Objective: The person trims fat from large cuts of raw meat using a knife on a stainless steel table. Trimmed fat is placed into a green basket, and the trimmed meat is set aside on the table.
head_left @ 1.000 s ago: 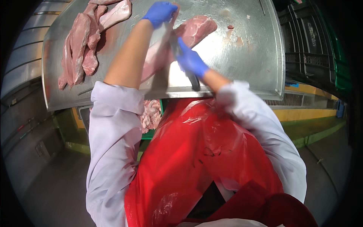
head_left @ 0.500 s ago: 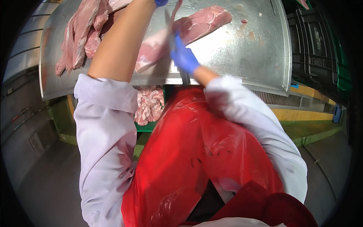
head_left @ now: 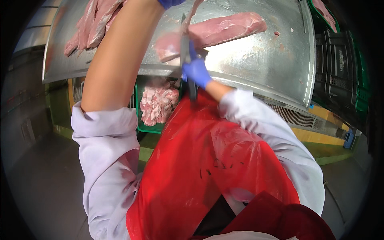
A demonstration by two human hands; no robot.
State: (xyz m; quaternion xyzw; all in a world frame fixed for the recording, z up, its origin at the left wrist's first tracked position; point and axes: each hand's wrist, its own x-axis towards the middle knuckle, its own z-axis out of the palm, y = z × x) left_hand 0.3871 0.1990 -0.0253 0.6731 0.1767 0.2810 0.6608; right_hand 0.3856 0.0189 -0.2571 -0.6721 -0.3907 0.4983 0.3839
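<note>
My left hand (head_left: 170, 3), blue-gloved, is mostly cut off at the top edge, fingers hidden, beside a thin raised meat strip (head_left: 195, 7). My right hand (head_left: 196, 70), also gloved, is closed on a knife (head_left: 185, 50), blade pointing away from me, its dark handle over the bench's front edge. The blade is against or beside the strip, over a long pink piece of meat (head_left: 228, 28) lying diagonally on the steel bench (head_left: 280, 72). Several cuts of meat (head_left: 94, 24) are heaped at the left, partly behind my left forearm.
Below the bench's front edge is a green crate (head_left: 146, 128) of meat trimmings (head_left: 158, 104). At the right stand stacked black crates (head_left: 332, 72) and a green crate (head_left: 336, 26) with meat at the back. My red apron (head_left: 208, 168) is close against the bench.
My left hand has moved up and mostly out of view. My right hand and knife have moved slightly down in view. The bench and meat appear shifted, the long piece lying rightward.
</note>
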